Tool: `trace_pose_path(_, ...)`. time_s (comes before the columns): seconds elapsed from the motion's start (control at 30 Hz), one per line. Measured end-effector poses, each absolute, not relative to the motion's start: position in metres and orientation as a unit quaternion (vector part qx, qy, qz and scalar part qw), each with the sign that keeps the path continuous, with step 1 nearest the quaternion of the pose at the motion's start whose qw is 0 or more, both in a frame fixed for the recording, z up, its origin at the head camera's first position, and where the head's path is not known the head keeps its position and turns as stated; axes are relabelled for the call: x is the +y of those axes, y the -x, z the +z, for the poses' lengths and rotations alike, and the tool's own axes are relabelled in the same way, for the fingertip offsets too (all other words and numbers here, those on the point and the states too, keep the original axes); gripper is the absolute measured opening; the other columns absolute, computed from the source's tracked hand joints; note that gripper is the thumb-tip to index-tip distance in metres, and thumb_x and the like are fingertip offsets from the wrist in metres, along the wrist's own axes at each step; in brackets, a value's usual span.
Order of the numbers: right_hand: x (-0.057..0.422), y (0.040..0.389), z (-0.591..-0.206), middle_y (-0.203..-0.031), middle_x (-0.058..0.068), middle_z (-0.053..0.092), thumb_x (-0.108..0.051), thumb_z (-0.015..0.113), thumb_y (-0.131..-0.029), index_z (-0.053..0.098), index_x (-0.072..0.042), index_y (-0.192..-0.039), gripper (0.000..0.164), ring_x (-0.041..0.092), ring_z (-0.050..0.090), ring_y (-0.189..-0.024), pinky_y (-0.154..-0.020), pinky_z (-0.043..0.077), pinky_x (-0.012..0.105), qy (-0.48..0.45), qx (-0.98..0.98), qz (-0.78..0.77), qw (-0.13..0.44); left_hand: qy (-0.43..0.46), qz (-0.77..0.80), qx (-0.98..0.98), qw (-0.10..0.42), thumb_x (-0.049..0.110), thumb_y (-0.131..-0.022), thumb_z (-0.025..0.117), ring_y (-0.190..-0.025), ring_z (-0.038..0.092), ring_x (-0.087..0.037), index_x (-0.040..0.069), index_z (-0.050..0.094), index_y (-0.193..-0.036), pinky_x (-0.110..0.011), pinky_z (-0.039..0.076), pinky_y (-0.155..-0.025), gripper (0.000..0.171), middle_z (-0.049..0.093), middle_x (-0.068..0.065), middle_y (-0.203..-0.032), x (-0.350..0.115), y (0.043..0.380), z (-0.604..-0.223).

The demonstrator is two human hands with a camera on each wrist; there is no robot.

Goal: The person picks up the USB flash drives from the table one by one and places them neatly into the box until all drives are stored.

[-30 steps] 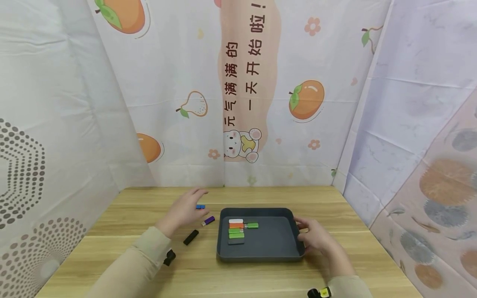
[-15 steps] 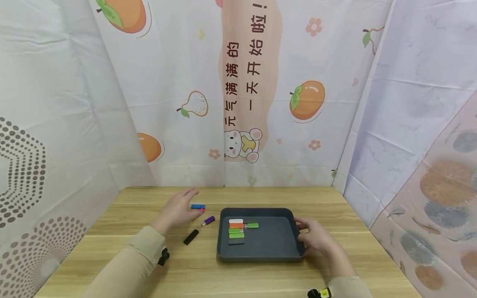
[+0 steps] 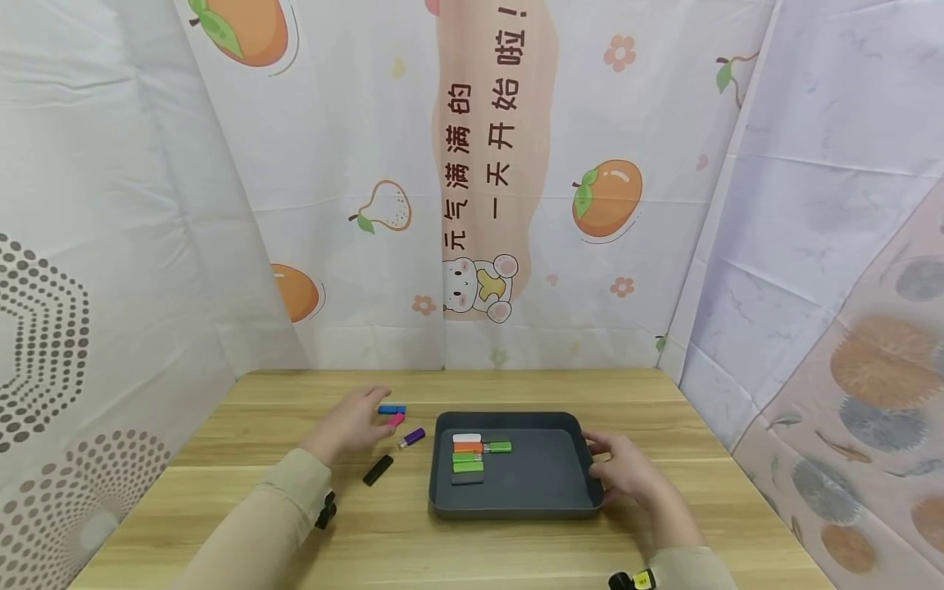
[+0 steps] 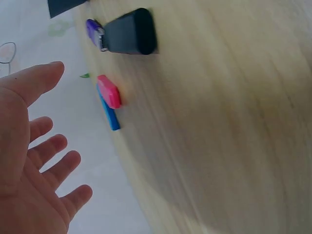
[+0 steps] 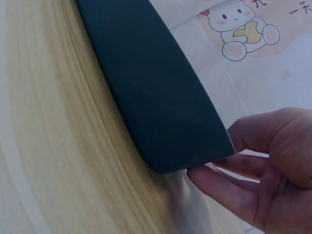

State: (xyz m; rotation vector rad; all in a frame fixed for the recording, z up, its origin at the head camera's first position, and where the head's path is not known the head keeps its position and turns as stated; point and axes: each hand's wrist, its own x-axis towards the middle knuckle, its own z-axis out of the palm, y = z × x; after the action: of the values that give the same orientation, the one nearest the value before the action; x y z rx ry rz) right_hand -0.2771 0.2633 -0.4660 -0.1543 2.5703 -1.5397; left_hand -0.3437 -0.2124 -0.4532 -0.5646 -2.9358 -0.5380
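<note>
My left hand [image 3: 347, 422] reaches over the table, fingers apart and holding nothing. Its thumb is nearest to a pink USB stick [image 3: 397, 419], which lies against a blue USB stick [image 3: 392, 409]. The left wrist view shows the pink stick [image 4: 109, 91] in front of the blue one [image 4: 111, 116]. Closer to me lie a purple USB stick [image 3: 413, 437] and a black USB stick [image 3: 378, 469]. My right hand [image 3: 623, 467] holds the right edge of a dark grey tray [image 3: 516, 514]; in the right wrist view the bent fingers [image 5: 224, 190] meet the tray's corner.
Inside the tray's left half, a white stick [image 3: 467, 438], an orange one [image 3: 467, 447], several green ones [image 3: 468, 467] and a dark grey one [image 3: 468, 478] lie mostly in a column. A printed curtain [image 3: 354, 287] hangs behind the wooden table [image 3: 487, 557].
My left hand has drawn back left and lowered slightly, uncovering the blue stick and the pink stick. The right hand and the tray stay where they were.
</note>
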Motion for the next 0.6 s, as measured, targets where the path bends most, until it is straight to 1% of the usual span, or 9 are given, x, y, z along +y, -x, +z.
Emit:
trace_pose_path(0.17, 0.2635, 0.2777, -0.466, -0.129, 0.032, 0.056, 0.014, 0.058, -0.079, 0.046, 0.005, -0.148, 0.071, 0.028, 0.067, -0.074, -0.053, 0.058, 0.048, 0.049, 0.856, -0.509, 0.071, 0.168, -0.183, -0.968, 0.026, 0.028, -0.091, 0.079, -0.137, 0.043, -0.043, 0.0, 0.048, -0.148, -0.059, 0.037, -0.11, 0.071, 0.045, -0.023, -0.15, -0.2111, 0.343, -0.457)
trace_pose_path(0.3, 0.2639, 0.2782, -0.4654, -0.129, 0.031, 0.056, 0.014, 0.058, -0.08, 0.046, 0.003, -0.149, 0.071, 0.028, 0.067, -0.075, -0.054, 0.058, 0.048, 0.041, 0.858, -0.507, 0.073, 0.168, -0.175, -0.97, 0.021, 0.027, -0.091, 0.078, -0.124, 0.053, -0.037, 0.002, 0.052, -0.144, -0.056, 0.044, -0.102, 0.065, 0.052, -0.02, -0.142, -0.2088, 0.3434, -0.4589)
trace_pose_path(0.4, 0.264, 0.2782, -0.4649, -0.129, 0.031, 0.056, 0.014, 0.058, -0.08, 0.046, 0.002, -0.149, 0.071, 0.028, 0.067, -0.076, -0.054, 0.058, 0.048, 0.04, 0.858, -0.507, 0.075, 0.167, -0.17, -0.971, 0.016, 0.028, -0.091, 0.077, -0.118, 0.056, -0.032, 0.003, 0.054, -0.142, -0.053, 0.046, -0.099, 0.061, 0.055, -0.018, -0.139, -0.2076, 0.3436, -0.4603)
trace_pose_path(0.5, 0.2636, 0.2782, -0.465, -0.129, 0.031, 0.056, 0.013, 0.058, -0.08, 0.046, 0.003, -0.149, 0.071, 0.029, 0.067, -0.078, -0.053, 0.058, 0.048, 0.043, 0.857, -0.508, 0.077, 0.157, -0.165, -0.974, 0.005, 0.031, -0.092, 0.075, -0.121, 0.055, -0.033, 0.003, 0.054, -0.143, -0.053, 0.046, -0.101, 0.061, 0.053, -0.018, -0.143, -0.2066, 0.3431, -0.4616)
trace_pose_path(0.6, 0.2628, 0.2777, -0.4647, -0.128, 0.031, 0.057, 0.013, 0.059, -0.079, 0.046, 0.003, -0.149, 0.071, 0.029, 0.067, -0.077, -0.053, 0.058, 0.048, 0.043, 0.855, -0.511, 0.074, 0.153, -0.158, -0.976, -0.002, 0.034, -0.093, 0.074, -0.117, 0.058, -0.032, 0.004, 0.053, -0.143, -0.051, 0.048, -0.098, 0.063, 0.052, -0.017, -0.143, -0.205, 0.3431, -0.4635)
